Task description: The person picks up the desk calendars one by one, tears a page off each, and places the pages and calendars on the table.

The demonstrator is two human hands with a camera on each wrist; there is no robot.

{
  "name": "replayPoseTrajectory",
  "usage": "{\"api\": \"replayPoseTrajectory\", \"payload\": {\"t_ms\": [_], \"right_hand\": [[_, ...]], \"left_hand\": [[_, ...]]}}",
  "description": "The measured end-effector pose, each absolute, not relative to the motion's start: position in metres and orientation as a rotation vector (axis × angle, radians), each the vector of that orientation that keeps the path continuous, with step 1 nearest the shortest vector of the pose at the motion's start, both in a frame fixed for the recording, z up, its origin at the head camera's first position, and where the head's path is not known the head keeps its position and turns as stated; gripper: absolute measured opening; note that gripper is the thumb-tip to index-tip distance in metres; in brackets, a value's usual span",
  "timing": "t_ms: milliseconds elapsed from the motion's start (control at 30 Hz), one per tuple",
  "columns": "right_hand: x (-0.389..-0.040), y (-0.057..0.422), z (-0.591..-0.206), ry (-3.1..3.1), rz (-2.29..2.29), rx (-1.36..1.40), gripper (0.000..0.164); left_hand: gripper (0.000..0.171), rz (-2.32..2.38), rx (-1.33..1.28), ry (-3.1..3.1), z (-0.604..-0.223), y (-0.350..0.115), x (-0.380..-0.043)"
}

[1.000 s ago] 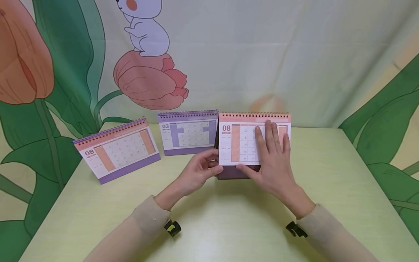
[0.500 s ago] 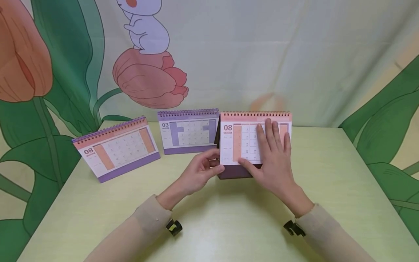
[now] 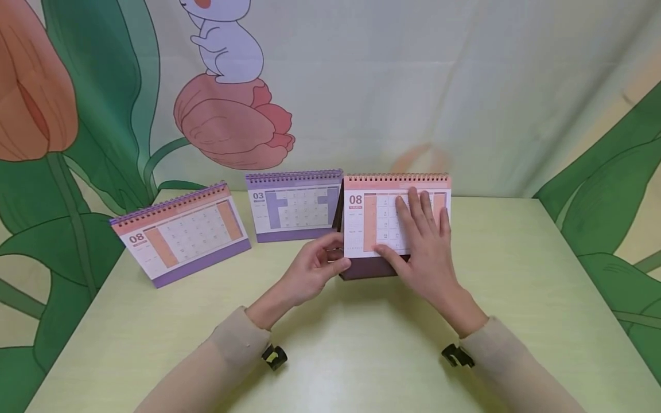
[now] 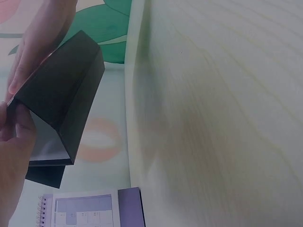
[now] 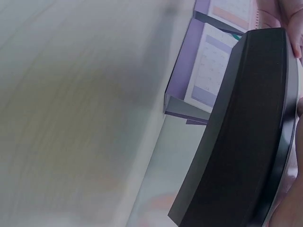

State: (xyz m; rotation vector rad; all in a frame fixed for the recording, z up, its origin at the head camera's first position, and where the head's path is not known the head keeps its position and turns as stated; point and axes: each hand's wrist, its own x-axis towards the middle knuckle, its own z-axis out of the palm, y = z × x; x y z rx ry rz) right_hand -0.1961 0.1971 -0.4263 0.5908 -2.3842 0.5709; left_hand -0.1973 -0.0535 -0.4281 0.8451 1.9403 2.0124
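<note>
A pink-topped desk calendar, turned to page 08, is held upright on its dark base in the head view. My left hand grips its lower left edge, thumb at the front corner. Spread and straight, the fingers of my right hand lie over the page and hide much of its right half. From the left wrist view, the black underside shows tilted above the table, with the left hand's fingers at its side. The right wrist view shows the same black base along its length.
A purple desk calendar on page 03 stands just left of the held one. Further left, another desk calendar on page 08 stands at an angle. A printed curtain hangs behind the light wooden table.
My right thumb has moved up from the page's lower edge onto the page. The left hand keeps its grip, and the head view has shifted slightly.
</note>
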Motion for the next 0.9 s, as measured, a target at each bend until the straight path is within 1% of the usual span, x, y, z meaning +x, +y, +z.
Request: {"api": "replayPoseTrajectory", "payload": {"t_ms": [267,600,900], "right_hand": [[-0.2,0.193,-0.426,-2.365,0.573,0.598,0.09],[-0.205,0.195,-0.436,-2.327,0.52,0.626,0.078],[-0.201,0.202,-0.426,-2.238,0.476,0.655,0.073]], "left_hand": [[0.038,2.022,0.874,1.981,-0.426,-0.056,-0.198],[0.039,2.002,0.828,1.985,-0.43,-0.059,-0.198],[0.034,2.009,0.778,2.067,-0.43,-0.057,-0.199]]}}
